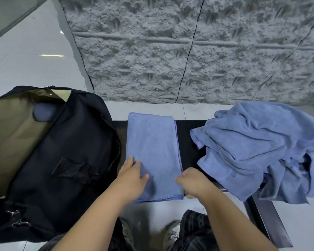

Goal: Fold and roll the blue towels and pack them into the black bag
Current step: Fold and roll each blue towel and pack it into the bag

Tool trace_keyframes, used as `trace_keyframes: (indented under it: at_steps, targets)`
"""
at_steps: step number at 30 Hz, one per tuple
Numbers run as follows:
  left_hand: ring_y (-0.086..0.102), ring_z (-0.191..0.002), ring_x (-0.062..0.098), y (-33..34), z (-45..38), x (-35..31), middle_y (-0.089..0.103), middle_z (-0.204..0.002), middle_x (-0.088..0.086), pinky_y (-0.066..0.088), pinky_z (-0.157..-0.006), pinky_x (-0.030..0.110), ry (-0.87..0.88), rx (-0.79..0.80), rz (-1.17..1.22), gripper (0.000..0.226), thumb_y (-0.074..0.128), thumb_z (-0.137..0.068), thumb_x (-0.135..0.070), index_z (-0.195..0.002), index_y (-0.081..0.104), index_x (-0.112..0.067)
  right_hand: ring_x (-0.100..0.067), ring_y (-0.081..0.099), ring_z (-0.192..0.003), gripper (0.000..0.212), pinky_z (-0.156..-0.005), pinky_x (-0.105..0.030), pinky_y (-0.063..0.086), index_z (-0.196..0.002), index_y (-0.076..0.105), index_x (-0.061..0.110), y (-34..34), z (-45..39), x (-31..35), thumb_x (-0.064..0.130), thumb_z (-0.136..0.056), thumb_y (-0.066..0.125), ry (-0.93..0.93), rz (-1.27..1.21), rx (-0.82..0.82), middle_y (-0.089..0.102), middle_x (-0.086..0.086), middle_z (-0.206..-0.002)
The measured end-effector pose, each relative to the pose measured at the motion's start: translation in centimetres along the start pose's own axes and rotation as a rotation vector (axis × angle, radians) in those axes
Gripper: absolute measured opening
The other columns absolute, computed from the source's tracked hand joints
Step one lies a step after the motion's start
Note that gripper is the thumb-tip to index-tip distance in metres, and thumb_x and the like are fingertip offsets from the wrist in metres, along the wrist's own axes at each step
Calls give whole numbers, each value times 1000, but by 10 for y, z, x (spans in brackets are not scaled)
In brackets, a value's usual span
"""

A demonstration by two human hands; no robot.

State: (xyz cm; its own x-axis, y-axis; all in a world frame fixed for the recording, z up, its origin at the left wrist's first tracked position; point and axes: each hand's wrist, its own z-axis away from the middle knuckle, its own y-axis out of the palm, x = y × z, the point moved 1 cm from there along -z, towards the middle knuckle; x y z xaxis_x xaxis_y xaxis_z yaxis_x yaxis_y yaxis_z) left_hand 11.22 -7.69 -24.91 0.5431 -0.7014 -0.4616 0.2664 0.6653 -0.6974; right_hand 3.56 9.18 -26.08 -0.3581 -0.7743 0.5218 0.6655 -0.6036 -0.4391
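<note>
Folded towel: a blue towel (152, 151) folded into a long narrow strip, centre of the frame, lying on the dark bench (188, 134) with its near hem overhanging the bench edge.
Left hand: the left hand (132, 175) lies flat on the strip's lower left part, fingers extended and pressing, gripping nothing.
Right hand: the right hand (192, 182) is at the strip's lower right corner, fingers curled about the edge and apparently pinching it; the fingertips are partly hidden.
Black bag: the black bag (65, 160) stands open at the left of the frame, tan lining exposed; a rolled blue towel (43, 112) shows inside, upper left.
Remaining towels: a loose blue heap (261, 149) at the right of the frame, apart from the strip.
Step in hand (judged): starting the roll from the near hem.
Doing it well: square both near corners first, turn the hem over tightly and evenly with both hands, and keep the side edges aligned, so the roll does not cone or loosen before packing.
</note>
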Motion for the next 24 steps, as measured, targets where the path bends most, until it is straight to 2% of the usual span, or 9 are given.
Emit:
trace_keyframes:
  at_steps: [2,5,9,11,13,16,19,22,24]
  targets:
    - [8,-145,22,3,9,4,-4,-158,7,18,-112,29,-32,18,30,51,39,-99,-29,-143,25,-7,-18,37,-68,20,-58,-26,31,-71,34,13,1,4,-3,7,-84,48,26,17,6,38,-9,-74]
    - [18,-142,24,11,20,14,0,-157,5,29,-108,30,-66,0,130,54,41,-99,-24,-146,18,-13,-18,30,-57,34,-50,-24,27,-62,27,14,3,4,-4,-1,-88,42,51,36,2,32,-7,-66]
    - [47,-114,26,15,22,24,20,-142,6,44,-89,32,-128,-116,189,56,41,-97,-18,-147,17,-21,-28,54,-69,23,-58,-30,48,-71,43,7,2,6,3,-6,-89,40,114,-45,36,54,-17,-83]
    - [51,-103,28,14,15,24,27,-137,9,44,-85,34,-186,-198,260,53,43,-96,-16,-144,22,-20,-27,62,-67,19,-67,-33,54,-79,47,7,2,9,6,-3,-91,37,135,-44,56,61,-21,-93]
    - [51,-104,30,11,5,23,36,-134,14,43,-83,36,-254,-261,362,45,45,-97,-19,-138,29,-11,-23,63,-62,19,-68,-33,55,-83,47,9,4,12,8,0,-94,35,156,-53,60,61,-17,-90]
    - [54,-88,29,12,-4,22,53,-113,16,40,-66,33,-304,-285,350,22,43,-98,-25,-107,38,-6,-22,61,-59,20,-65,-32,54,-80,44,10,4,8,9,-1,-95,35,198,-96,44,56,-14,-77]
    - [53,-72,26,15,-7,24,56,-87,12,35,-54,31,-321,-256,272,27,47,-96,-29,-95,39,-3,-22,59,-55,18,-54,-29,53,-83,46,6,5,5,9,0,-96,35,248,-114,34,55,-14,-72]
    - [56,-77,28,16,-10,26,57,-89,11,35,-54,30,-320,-216,248,24,47,-95,-26,-97,48,-2,-21,58,-52,12,-41,-25,48,-92,47,4,4,6,9,3,-97,36,316,-105,40,55,-14,-70]
    - [53,-74,26,15,-9,22,52,-87,9,33,-52,30,-318,-235,282,20,43,-96,-24,-94,43,-4,-18,53,-50,12,-38,-21,44,-84,47,4,2,8,8,1,-94,41,278,-41,30,53,-12,-67]
